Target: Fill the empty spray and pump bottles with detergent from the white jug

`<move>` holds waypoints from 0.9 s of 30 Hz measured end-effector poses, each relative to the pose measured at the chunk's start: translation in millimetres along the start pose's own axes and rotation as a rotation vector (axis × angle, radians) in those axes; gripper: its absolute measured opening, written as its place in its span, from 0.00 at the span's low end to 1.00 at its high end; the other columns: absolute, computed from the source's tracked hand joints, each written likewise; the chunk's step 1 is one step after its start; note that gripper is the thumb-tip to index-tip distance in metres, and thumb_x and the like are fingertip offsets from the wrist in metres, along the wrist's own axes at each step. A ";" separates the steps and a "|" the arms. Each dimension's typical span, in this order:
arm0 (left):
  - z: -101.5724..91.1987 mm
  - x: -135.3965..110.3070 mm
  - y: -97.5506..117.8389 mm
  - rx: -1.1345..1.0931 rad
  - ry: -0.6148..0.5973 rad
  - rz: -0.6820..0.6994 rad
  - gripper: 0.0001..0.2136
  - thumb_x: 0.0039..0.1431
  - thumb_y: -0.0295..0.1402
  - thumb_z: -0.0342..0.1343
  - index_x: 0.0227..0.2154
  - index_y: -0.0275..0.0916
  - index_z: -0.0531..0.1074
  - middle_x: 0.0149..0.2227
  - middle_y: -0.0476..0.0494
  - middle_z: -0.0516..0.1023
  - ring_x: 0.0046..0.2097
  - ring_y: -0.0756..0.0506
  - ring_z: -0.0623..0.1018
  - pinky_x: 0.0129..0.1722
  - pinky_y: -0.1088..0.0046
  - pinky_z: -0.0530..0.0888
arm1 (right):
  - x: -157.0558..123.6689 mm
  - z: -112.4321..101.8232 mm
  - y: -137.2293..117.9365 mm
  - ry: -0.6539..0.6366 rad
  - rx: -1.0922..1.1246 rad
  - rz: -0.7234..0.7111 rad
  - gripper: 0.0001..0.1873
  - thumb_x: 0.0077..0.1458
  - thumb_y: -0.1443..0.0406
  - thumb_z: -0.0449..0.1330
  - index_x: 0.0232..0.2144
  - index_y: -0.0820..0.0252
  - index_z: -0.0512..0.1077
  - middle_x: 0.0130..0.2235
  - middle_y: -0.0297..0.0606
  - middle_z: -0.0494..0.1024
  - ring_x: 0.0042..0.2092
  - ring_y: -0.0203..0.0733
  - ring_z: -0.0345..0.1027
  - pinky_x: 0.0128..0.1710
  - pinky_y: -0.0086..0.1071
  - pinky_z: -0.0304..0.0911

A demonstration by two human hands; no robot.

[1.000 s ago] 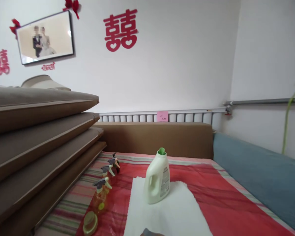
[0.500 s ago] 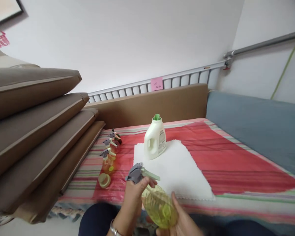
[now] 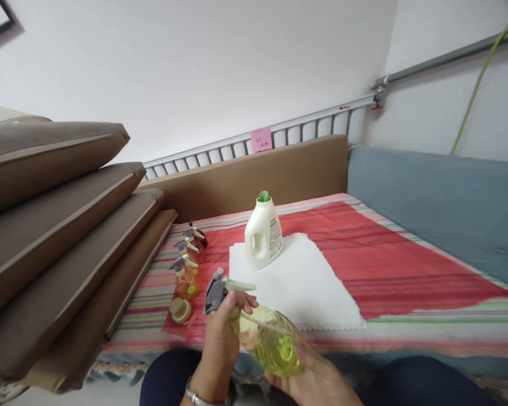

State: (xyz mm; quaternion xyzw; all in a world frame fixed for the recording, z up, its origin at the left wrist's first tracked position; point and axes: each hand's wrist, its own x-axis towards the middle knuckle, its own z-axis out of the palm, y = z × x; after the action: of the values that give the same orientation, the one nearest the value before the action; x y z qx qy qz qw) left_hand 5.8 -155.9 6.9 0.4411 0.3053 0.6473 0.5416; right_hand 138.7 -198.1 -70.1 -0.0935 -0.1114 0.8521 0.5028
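A clear yellow-green spray bottle point(image 3: 275, 332) with a grey trigger head lies tilted between my two hands, its head up to the left. My left hand point(image 3: 226, 327) is closed around the bottle's neck, just below the trigger. My right hand point(image 3: 309, 369) wraps the base from the right side. Some yellow liquid shows in the lower part of the bottle. Beyond it a white detergent jug point(image 3: 263, 235) with a green spout in its open neck stands upright on a white cloth point(image 3: 317, 290). A pale round cap point(image 3: 180, 310) rests to the left.
Several other spray bottles point(image 3: 186, 281) stand in a row at the left on the red striped cover point(image 3: 389, 265). Stacked brown cushions point(image 3: 68, 225) rise close on the left. A brown backrest cushion point(image 3: 305, 166) and a blue cushion point(image 3: 432, 197) border the far and right sides.
My hands have shifted a little left with the spray bottle, which now lies closer to horizontal. The view has moved slightly; the detergent jug stays on the cloth.
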 end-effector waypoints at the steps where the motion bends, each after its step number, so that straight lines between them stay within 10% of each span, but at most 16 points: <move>1: 0.9 -0.4 0.3 0.002 -0.006 -0.001 0.14 0.53 0.37 0.53 0.16 0.38 0.68 0.18 0.49 0.69 0.30 0.45 0.72 0.41 0.65 0.67 | -0.1 0.7 0.1 0.002 0.011 0.035 0.25 0.48 0.57 0.64 0.48 0.58 0.68 0.49 0.44 0.74 0.46 0.48 0.68 0.39 0.37 0.65; 4: 3.2 -2.1 1.5 0.023 -0.033 -0.021 0.14 0.53 0.37 0.53 0.16 0.37 0.69 0.19 0.48 0.70 0.30 0.45 0.72 0.42 0.65 0.66 | -1.0 2.1 -0.4 0.034 0.018 0.173 0.25 0.54 0.52 0.56 0.46 0.66 0.70 0.43 0.48 0.77 0.39 0.44 0.71 0.32 0.32 0.66; 9: 4.5 -2.7 2.8 -0.006 -0.009 -0.006 0.14 0.53 0.39 0.52 0.16 0.38 0.68 0.18 0.49 0.70 0.29 0.46 0.71 0.42 0.65 0.66 | -5.9 6.8 -3.9 -0.003 0.019 -0.054 0.25 0.45 0.62 0.65 0.48 0.55 0.68 0.51 0.42 0.72 0.50 0.51 0.65 0.44 0.42 0.63; 14: 7.9 -3.0 1.2 0.024 -0.030 -0.028 0.14 0.52 0.40 0.53 0.16 0.38 0.68 0.18 0.49 0.70 0.29 0.46 0.72 0.41 0.65 0.67 | -5.1 -1.0 -5.9 0.012 -0.048 0.211 0.24 0.54 0.52 0.55 0.45 0.64 0.70 0.45 0.50 0.76 0.38 0.47 0.72 0.28 0.33 0.66; 18: 9.7 -4.2 0.5 0.031 0.017 -0.023 0.15 0.51 0.41 0.53 0.15 0.38 0.66 0.17 0.49 0.68 0.28 0.46 0.71 0.41 0.64 0.67 | -6.0 -4.9 -4.6 0.042 -0.031 -0.027 0.29 0.44 0.60 0.66 0.49 0.51 0.66 0.51 0.42 0.72 0.46 0.51 0.68 0.39 0.41 0.65; 22: 9.1 -5.8 -1.4 0.032 -0.011 -0.045 0.15 0.52 0.40 0.53 0.15 0.38 0.67 0.17 0.49 0.69 0.28 0.46 0.71 0.41 0.65 0.67 | -6.8 -0.7 -5.1 0.099 -0.037 0.131 0.22 0.52 0.54 0.59 0.45 0.61 0.70 0.44 0.46 0.77 0.40 0.45 0.71 0.33 0.36 0.66; 27: 7.2 -5.5 -1.9 -0.020 -0.001 -0.047 0.15 0.52 0.40 0.53 0.15 0.38 0.67 0.17 0.49 0.69 0.27 0.46 0.71 0.40 0.65 0.67 | -3.1 -1.4 -5.1 0.022 0.022 -0.027 0.27 0.43 0.59 0.67 0.47 0.55 0.68 0.51 0.42 0.72 0.52 0.52 0.63 0.47 0.44 0.60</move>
State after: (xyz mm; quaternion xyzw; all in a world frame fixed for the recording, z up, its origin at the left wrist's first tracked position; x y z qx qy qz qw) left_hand 13.2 -161.4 6.9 0.4288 0.3086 0.6371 0.5613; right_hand 144.8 -198.3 -69.9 -0.0956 -0.0978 0.8453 0.5164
